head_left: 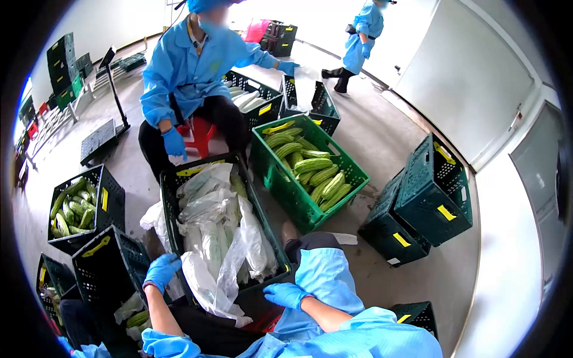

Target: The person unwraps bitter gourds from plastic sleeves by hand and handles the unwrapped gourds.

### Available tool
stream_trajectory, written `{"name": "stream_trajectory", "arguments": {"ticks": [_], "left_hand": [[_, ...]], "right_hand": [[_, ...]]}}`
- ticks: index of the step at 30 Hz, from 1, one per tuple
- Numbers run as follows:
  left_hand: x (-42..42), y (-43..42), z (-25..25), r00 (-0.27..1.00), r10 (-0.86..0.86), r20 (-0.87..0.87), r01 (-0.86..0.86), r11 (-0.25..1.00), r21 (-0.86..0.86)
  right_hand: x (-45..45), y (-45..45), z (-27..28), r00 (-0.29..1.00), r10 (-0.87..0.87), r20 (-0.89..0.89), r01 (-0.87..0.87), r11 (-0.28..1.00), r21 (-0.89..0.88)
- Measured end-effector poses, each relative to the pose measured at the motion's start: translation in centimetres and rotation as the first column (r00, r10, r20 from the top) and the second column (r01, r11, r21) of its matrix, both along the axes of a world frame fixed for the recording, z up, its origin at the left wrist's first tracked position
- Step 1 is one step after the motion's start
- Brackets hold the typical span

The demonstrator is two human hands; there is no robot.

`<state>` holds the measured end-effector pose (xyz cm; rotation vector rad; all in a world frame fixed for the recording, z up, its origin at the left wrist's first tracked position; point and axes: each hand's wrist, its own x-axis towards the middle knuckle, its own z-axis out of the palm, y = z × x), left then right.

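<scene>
In front of my lap stands a dark crate [270,235] packed with pale vegetables in white wrapping and loose clear plastic film [231,268]. My left hand [162,272], in a blue glove, is at the left rim of this crate, fingers loosely bent and apparently holding nothing; I cannot tell whether it touches the rim. Near the front right corner lies my right hand [286,295], also gloved, its fingers stretched out over my lap. Beyond the right side, a green crate [295,200] holds several ridged green gourds [322,173].
A co-worker [185,77] sits opposite on a red stool [200,136]; another person [363,36] walks behind. Stacked dark crates [418,203] stand right. A gourd crate [110,206] and tilted dark crate [101,268] are left, with a platform scale [100,140] farther back.
</scene>
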<state>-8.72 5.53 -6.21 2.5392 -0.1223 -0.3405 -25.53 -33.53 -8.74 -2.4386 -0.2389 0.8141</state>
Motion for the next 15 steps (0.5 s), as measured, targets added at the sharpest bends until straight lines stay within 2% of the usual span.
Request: {"name": "stream_trajectory", "arguments": {"ticks": [3,6,10,11,15], "left_hand": [[-0.1,-0.9,1.2,0.957,-0.104,-0.270,0.089,0.994,-0.067],[0.2,-1.5,1.6,0.999,-0.054,-0.011,0.053,0.998,-0.043],[0.4,-2.0,3.2,0.972,0.084,-0.219,-0.112,0.986,-0.119],[1.3,-0.8,0.2,0.992,0.021,-0.121,-0.028,0.998,-0.055],[1.2,-0.7,0.3,0.991,0.011,-0.137,-0.022,0.997,-0.079]], "right_hand": [[-0.2,0.3,-0.1,0.991,0.035,-0.126,-0.043,0.997,-0.063],[-0.3,0.5,-0.3,0.990,0.067,-0.124,-0.077,0.994,-0.078],[-0.7,0.6,0.0,0.993,0.034,-0.115,-0.043,0.996,-0.072],[-0.8,0.6,0.1,0.993,0.032,-0.111,-0.041,0.996,-0.076],[-1.5,0.5,-1.1,0.992,0.037,-0.118,-0.045,0.997,-0.063]]}}
